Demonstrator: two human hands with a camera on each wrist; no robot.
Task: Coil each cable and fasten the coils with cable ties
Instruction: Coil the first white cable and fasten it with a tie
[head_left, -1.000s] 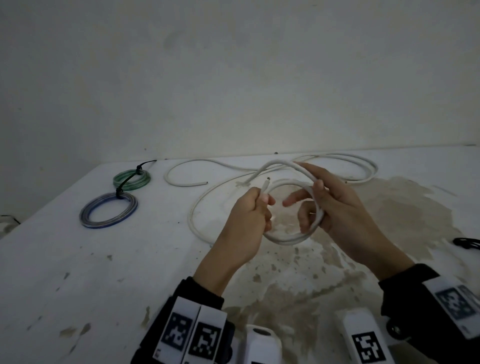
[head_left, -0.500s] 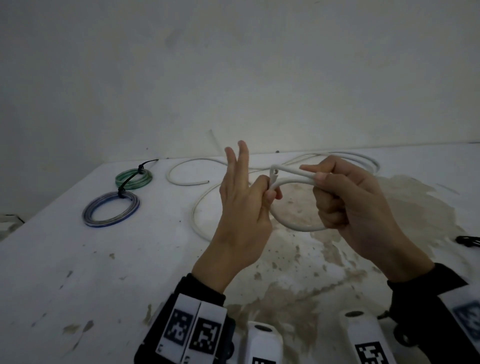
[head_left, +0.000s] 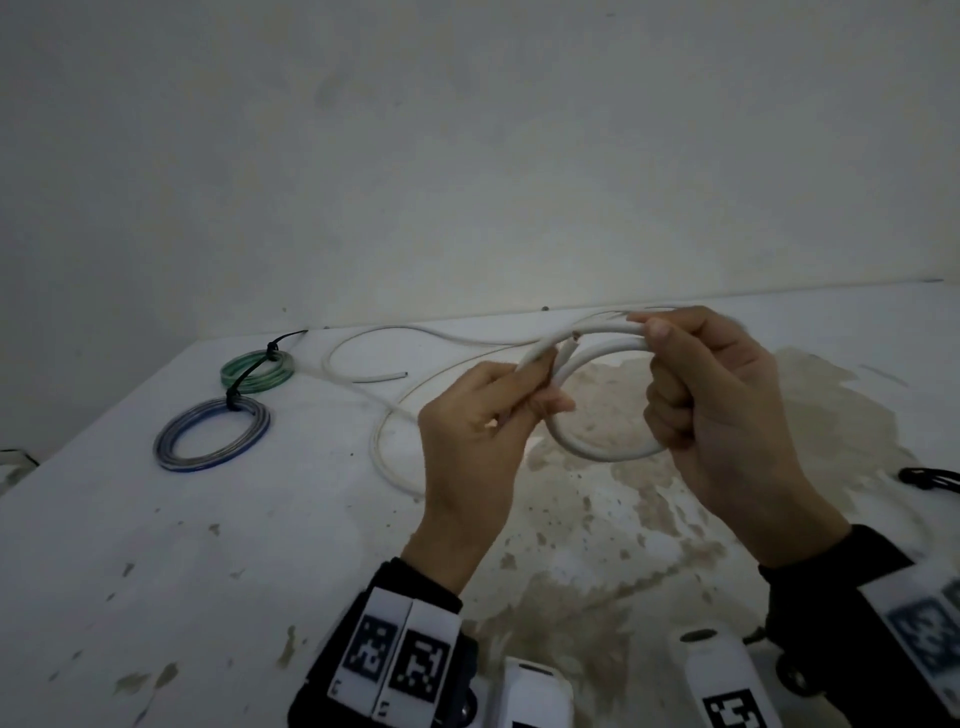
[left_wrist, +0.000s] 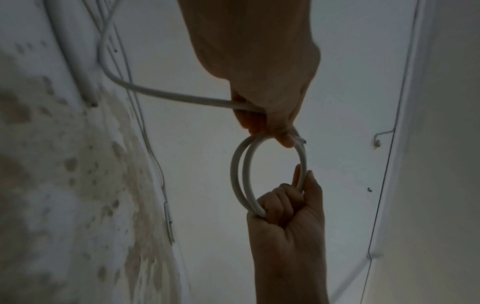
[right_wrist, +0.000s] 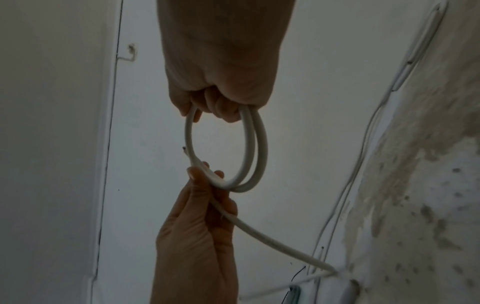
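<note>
I hold a small coil of white cable (head_left: 597, 453) above the table, two turns side by side. My right hand (head_left: 660, 395) grips the coil's right side, fingers curled through the loop. My left hand (head_left: 540, 395) pinches the left side, where the cut cable end (head_left: 573, 340) sticks out. The cable's loose tail (head_left: 382, 447) drops from my left hand and curves across the table. In the left wrist view the coil (left_wrist: 237, 174) hangs between both hands. In the right wrist view the coil (right_wrist: 255, 152) shows the same two turns.
A green coil (head_left: 257, 371) and a blue coil (head_left: 213, 434) lie at the far left, each bound with a black tie. More white cable (head_left: 363, 376) loops at the back by the wall. Black cable ties (head_left: 930, 478) lie at the right edge. The stained table (head_left: 597, 545) stretches below my hands.
My left fingers, spread upright half a second ago, have curled back onto the cable. A second turn now lies on the coil. My right hand keeps its grip.
</note>
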